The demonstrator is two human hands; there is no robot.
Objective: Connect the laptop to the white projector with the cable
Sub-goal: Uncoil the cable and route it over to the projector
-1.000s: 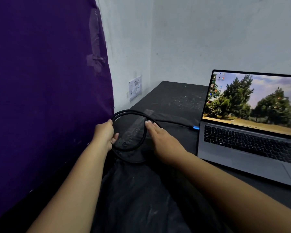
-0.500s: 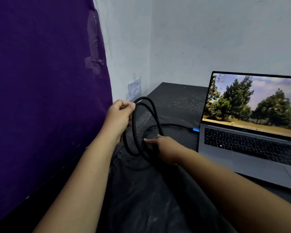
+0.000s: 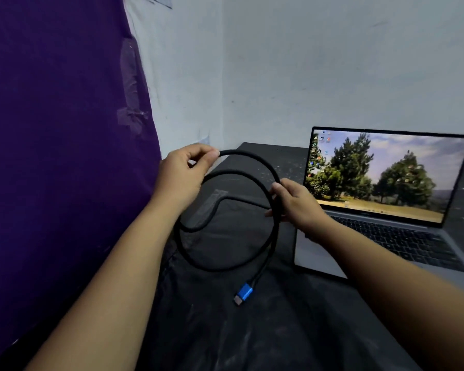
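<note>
A black cable hangs in a coiled loop above the dark table. My left hand pinches the top of the loop. My right hand grips the loop's right side. A free blue plug dangles from the loop's bottom, just over the table. One strand runs behind my right hand toward the laptop's left side; its end is hidden. The grey laptop stands open at the right with a tree wallpaper on its screen. No white projector is in view.
A purple cloth hangs along the left, with tape patches on it. White walls meet in a corner behind the table. A black plastic sheet covers the table's near part.
Both hands have lifted the coiled cable off the table and spread it into a wide loop. The blue plug that was at the laptop's left edge is out of sight; a blue plug now dangles free below the coil.
</note>
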